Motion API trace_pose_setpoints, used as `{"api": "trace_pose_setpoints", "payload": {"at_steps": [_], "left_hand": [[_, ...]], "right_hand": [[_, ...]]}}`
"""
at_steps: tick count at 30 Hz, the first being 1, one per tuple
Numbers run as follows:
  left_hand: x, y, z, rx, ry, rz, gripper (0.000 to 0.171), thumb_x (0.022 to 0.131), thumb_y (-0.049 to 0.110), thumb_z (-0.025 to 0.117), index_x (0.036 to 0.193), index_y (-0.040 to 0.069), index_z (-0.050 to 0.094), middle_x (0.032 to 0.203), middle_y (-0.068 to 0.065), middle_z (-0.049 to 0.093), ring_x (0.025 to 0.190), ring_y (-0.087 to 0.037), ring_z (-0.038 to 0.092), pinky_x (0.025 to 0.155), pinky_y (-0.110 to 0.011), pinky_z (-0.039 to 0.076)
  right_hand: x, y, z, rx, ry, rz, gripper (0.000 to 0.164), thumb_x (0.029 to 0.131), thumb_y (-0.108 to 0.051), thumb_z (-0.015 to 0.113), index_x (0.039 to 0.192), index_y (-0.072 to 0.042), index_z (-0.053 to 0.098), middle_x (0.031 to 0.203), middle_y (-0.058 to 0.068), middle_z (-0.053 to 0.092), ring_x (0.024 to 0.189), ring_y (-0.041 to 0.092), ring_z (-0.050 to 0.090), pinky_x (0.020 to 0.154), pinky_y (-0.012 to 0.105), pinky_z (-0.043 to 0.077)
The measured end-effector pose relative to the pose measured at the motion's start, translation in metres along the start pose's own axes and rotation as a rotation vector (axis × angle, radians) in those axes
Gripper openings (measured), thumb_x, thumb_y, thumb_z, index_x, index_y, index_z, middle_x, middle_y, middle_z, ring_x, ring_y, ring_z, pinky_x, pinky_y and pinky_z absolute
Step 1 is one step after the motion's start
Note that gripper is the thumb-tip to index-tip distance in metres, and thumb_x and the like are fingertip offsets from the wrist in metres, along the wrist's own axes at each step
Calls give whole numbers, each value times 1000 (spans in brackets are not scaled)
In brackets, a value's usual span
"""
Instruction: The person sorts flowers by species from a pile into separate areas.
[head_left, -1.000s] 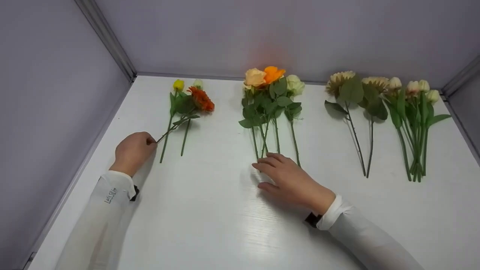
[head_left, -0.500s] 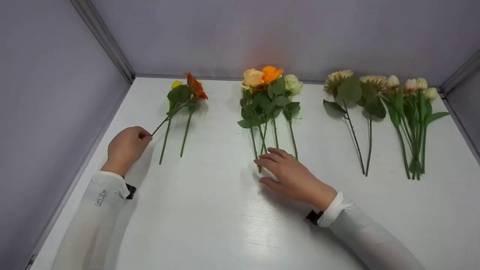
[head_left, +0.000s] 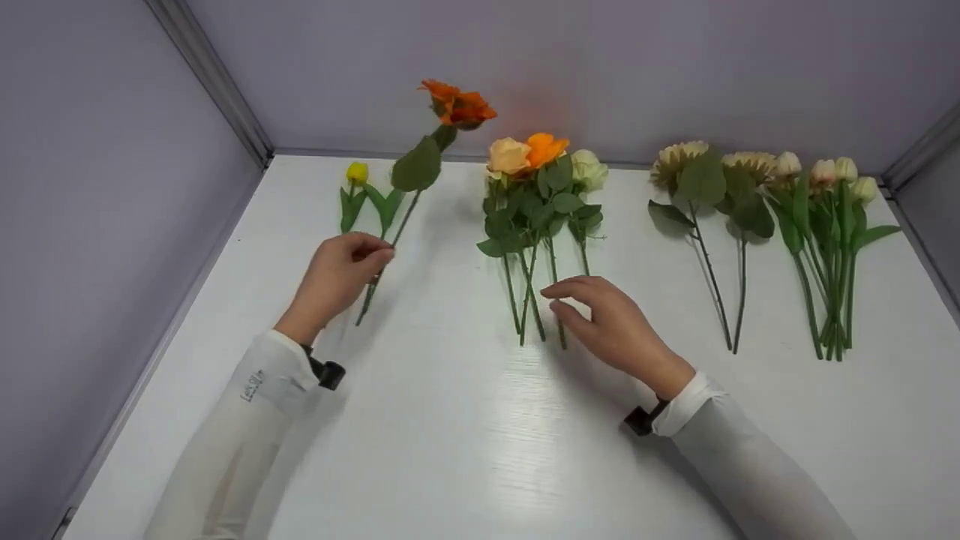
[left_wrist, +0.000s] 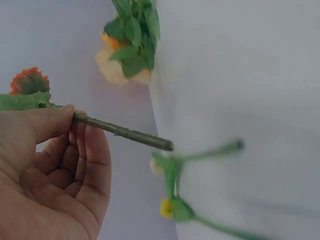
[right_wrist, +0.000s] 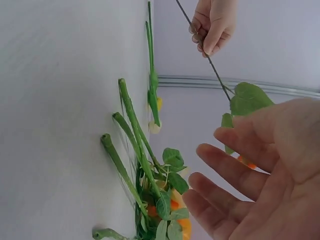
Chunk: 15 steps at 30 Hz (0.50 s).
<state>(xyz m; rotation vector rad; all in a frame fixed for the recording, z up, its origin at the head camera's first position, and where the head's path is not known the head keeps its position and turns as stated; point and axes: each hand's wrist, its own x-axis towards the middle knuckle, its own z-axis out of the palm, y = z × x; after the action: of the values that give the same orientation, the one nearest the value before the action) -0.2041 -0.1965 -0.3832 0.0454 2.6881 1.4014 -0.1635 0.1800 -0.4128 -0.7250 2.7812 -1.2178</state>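
Progress: we judge one stem picked, the rest unsorted | Left hand (head_left: 341,274) grip pinches the orange flower (head_left: 457,105) by its stem, bloom raised beyond the hand off the worktop (head_left: 450,450) | Right hand (head_left: 611,322) grip open, fingers relaxed beside the rose bunch (head_left: 536,195) | Yellow bud (head_left: 357,172) lies beyond the left hand | Containers: we see none.

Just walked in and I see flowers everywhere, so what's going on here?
A person is working with artificial flowers laid out in groups on a white table. The left hand pinches the stem of an orange flower and holds it raised off the table. The right hand hovers open by the stems of the middle bunch. Cream flowers lie further right.
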Motion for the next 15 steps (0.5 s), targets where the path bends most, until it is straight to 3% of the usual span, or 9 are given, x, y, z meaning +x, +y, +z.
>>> {"api": "trace_pose_setpoints", "payload": {"at_steps": [1,7,8,12,15], "left_hand": [[3,9,11,-47,-20,15,28,103,29,65,121,8,70,110,-10,69,98,-30,68,87,-45,57],[15,56,87,-308,-153,111,27,102,27,68,118,6,72,102,-9,70,92,-26,69,86,-43,59],[15,63,100,-335,-175,128,27,102,27,68,118,6,72,101,-9,70,91,-25,69,85,-41,59],[16,87,145,-398,-246,183,26,101,27,69,116,7,73,98,-10,71,87,-22,69,83,-41,59],[17,100,171,-430,-285,224,23,101,27,70,114,8,74,96,-12,71,83,-21,68,82,-42,60]], "right_hand": [[0,2,-4,44,24,38,23,105,-24,63,124,-22,74,127,-7,67,111,17,63,93,44,52],[3,13,-22,285,163,174,26,104,-35,62,123,-22,75,118,-5,72,103,18,67,84,33,54],[3,15,-25,322,185,187,28,104,-37,63,123,-20,75,118,-3,73,111,17,64,90,30,51],[6,21,-36,474,262,230,39,100,-43,66,125,-14,74,119,5,73,112,24,64,91,31,52],[6,23,-43,562,319,242,43,99,-42,69,125,-7,73,119,9,72,110,25,64,91,33,53]]}}
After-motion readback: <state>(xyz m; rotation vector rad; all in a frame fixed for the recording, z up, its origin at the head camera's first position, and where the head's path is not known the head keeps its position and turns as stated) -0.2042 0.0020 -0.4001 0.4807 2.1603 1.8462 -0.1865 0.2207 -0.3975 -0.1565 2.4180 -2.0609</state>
